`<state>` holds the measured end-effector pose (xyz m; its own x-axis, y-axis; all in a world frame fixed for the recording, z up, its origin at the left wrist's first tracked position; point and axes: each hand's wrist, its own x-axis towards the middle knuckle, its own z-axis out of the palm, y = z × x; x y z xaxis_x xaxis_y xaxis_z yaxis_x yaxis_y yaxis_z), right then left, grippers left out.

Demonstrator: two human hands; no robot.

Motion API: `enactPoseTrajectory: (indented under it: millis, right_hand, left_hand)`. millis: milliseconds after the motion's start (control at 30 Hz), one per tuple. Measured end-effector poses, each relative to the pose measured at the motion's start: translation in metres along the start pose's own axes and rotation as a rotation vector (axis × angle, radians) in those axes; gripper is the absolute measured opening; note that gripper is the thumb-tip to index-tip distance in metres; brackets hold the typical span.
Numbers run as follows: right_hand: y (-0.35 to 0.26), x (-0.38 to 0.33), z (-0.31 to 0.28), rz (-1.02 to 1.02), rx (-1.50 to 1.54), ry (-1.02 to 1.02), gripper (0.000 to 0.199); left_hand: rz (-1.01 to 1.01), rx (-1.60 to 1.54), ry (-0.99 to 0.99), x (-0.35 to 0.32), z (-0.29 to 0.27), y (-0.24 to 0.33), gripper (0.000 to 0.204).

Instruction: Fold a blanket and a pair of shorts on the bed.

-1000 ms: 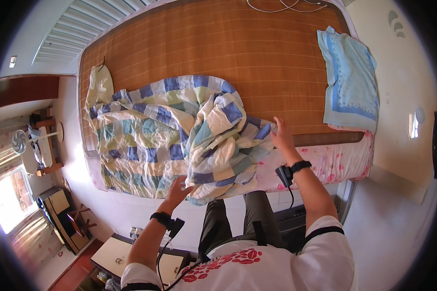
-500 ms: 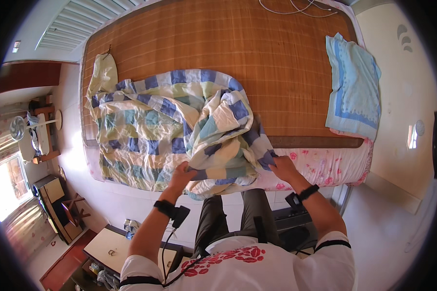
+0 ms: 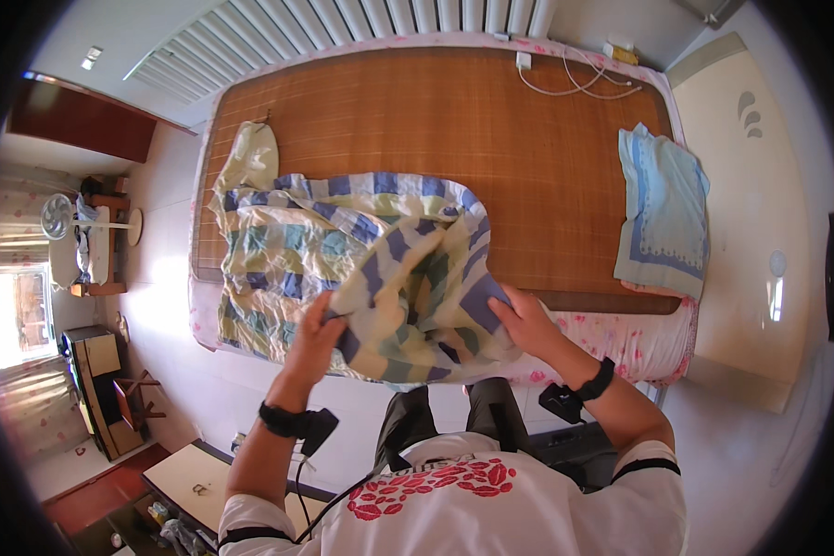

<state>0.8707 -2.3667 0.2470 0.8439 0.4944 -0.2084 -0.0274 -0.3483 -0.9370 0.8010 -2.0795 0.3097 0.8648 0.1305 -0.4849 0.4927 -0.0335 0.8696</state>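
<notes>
A checked quilt (image 3: 343,250) in blue, green and cream lies crumpled over the near left part of a bed covered by a brown bamboo mat (image 3: 491,130). I stand at the bed's near edge. My left hand (image 3: 317,326) grips the quilt's near edge on the left. My right hand (image 3: 519,320) grips the same lifted fold on the right. Between them the fold is raised toward me, its pale underside showing.
A light blue pillow (image 3: 663,213) lies at the bed's right end. A cream cloth (image 3: 250,153) sits at the far left corner, white cables (image 3: 574,79) at the far edge. A fan (image 3: 65,218), a wooden cabinet (image 3: 93,361) and a low table (image 3: 190,477) stand to the left.
Both hands have closed on the quilt's near edge and pulled a fold up toward me. The quilt is now bunched higher between them.
</notes>
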Motion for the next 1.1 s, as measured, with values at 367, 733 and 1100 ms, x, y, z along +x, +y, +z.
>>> enactPoseTrajectory:
  millis: [367, 733, 1100]
  right_hand:
    - [-0.126, 0.030, 0.044, 0.231, 0.692, -0.523, 0.030]
    - [-0.118, 0.015, 0.051, -0.110, 0.262, -0.324, 0.049]
    - [-0.058, 0.022, 0.021, 0.036, -0.090, -0.141, 0.021]
  left_hand:
    - [-0.119, -0.079, -0.274, -0.008, 0.020, 0.028, 0.043]
    - [-0.061, -0.386, -0.156, -0.024, -0.011, 0.055, 0.038]
    - [0.094, -0.507, -0.109, -0.057, -0.038, 0.119, 0.026]
